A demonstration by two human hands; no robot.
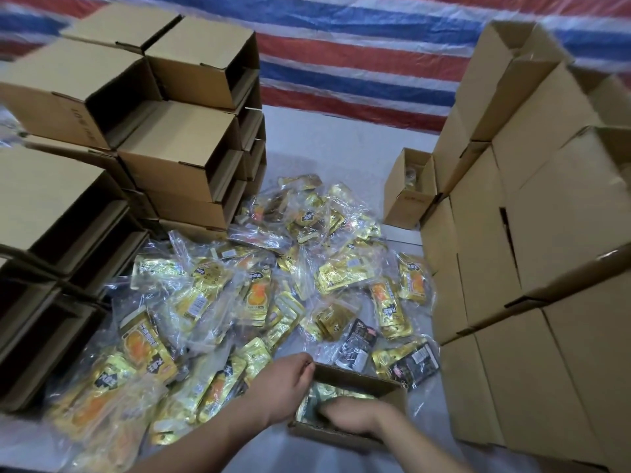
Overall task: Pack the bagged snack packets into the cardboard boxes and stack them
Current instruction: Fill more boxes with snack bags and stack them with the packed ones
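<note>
Nearest, the right hand point(353, 416) pressed crinkly bagged packets point(327, 392) down inside the small open box point(355, 373), fingers curled on them (exact grip unclear). The left hand point(286, 384) gripped its left wall. Beyond lay the glossy foil packet pile point(239, 288), nearer the left hand, then empty boxes point(184, 138) and stacked boxes point(532, 233).

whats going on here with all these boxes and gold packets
A person is packing bagged snack packets from a floor pile into an open cardboard box. The left hand holds the box's left wall while the right hand presses packets down inside. Empty boxes are stacked at left, closed boxes at right.
</note>
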